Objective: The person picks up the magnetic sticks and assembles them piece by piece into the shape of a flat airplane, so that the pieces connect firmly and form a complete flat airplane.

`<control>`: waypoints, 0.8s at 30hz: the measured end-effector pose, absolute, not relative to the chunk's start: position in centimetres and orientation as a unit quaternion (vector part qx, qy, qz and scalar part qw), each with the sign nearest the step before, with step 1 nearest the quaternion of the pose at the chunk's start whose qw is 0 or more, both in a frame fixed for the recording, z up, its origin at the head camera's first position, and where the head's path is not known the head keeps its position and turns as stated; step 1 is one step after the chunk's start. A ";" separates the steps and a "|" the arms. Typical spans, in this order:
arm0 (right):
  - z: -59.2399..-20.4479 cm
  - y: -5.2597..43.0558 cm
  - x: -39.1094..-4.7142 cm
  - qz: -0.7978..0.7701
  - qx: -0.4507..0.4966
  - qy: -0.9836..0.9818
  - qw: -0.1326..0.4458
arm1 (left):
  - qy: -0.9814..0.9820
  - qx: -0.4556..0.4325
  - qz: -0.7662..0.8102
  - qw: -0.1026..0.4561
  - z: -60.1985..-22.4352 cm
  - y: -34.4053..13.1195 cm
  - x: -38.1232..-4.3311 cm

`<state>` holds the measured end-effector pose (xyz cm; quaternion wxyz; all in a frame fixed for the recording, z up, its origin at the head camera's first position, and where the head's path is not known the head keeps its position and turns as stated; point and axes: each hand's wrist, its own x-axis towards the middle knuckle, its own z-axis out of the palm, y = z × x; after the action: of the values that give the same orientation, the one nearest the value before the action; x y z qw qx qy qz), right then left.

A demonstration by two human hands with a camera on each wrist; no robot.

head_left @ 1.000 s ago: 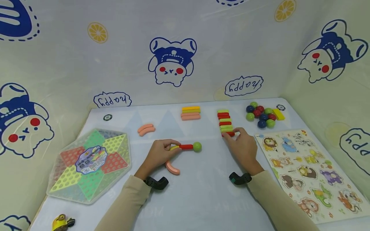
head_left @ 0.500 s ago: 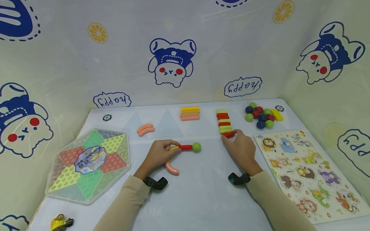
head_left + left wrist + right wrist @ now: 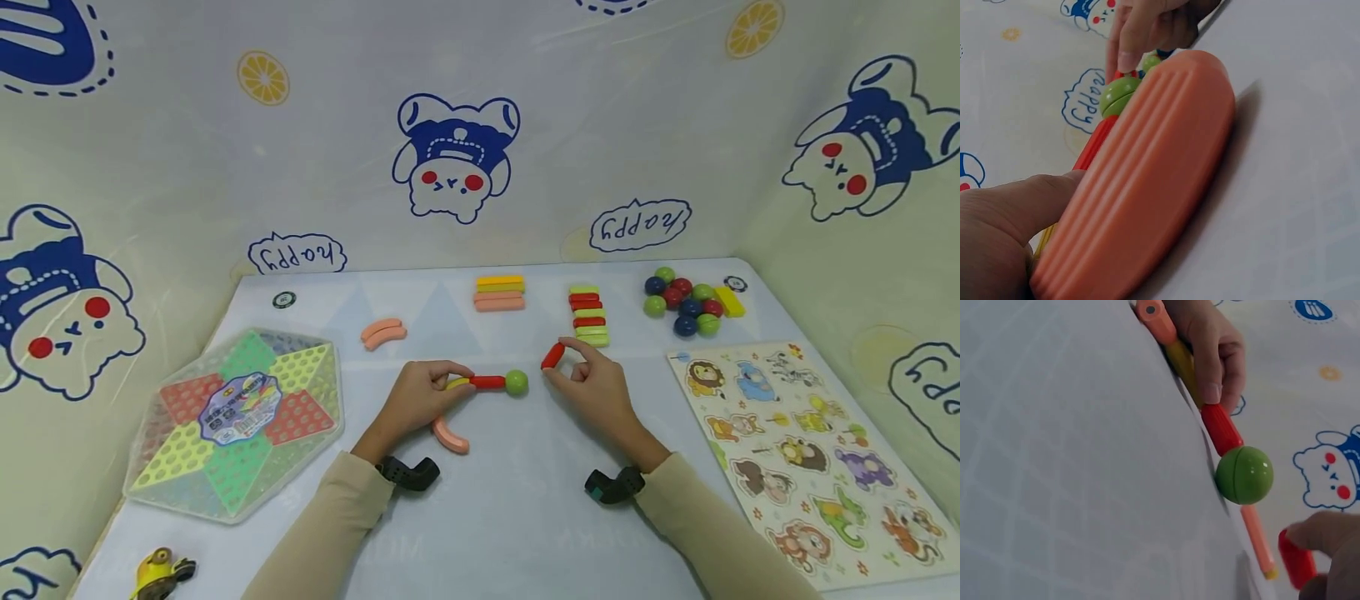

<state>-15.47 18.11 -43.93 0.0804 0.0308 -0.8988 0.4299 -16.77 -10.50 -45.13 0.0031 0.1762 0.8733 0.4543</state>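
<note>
In the head view my left hand (image 3: pixel 408 404) pinches a joined toy chain near where its yellow stick (image 3: pixel 458 382) meets a red stick (image 3: pixel 489 382). A green ball (image 3: pixel 517 382) sits at the chain's right end. A curved pink stick (image 3: pixel 450 437) extends below that hand and fills much of the left wrist view. My right hand (image 3: pixel 600 396) holds a short red stick (image 3: pixel 552 356) between thumb and index finger, tilted, a little right of the ball. In the right wrist view this red stick (image 3: pixel 1297 562) is apart from the green ball (image 3: pixel 1245 475).
Behind my right hand lies a row of green and red sticks (image 3: pixel 588 322). Yellow and pink sticks (image 3: pixel 499 294), curved pink sticks (image 3: pixel 383 333) and several coloured balls (image 3: pixel 685 306) lie farther back. A hexagonal game box (image 3: pixel 236 425) is left, an animal puzzle board (image 3: pixel 810 458) right.
My right hand has lifted the nearest red stick off the row, brought it left toward the green ball and tilted it. My left hand keeps its pinch on the chain.
</note>
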 end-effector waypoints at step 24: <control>-43.8 17.7 -19.3 0.492 0.140 -0.855 -0.082 | 0.878 0.186 0.440 -0.006 -44.8 -10.1 -16.7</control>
<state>-19.33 17.74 -43.84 -0.0816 0.1399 -0.8554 0.4920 -16.69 -10.15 -44.79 -0.0055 0.1858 0.8784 0.4404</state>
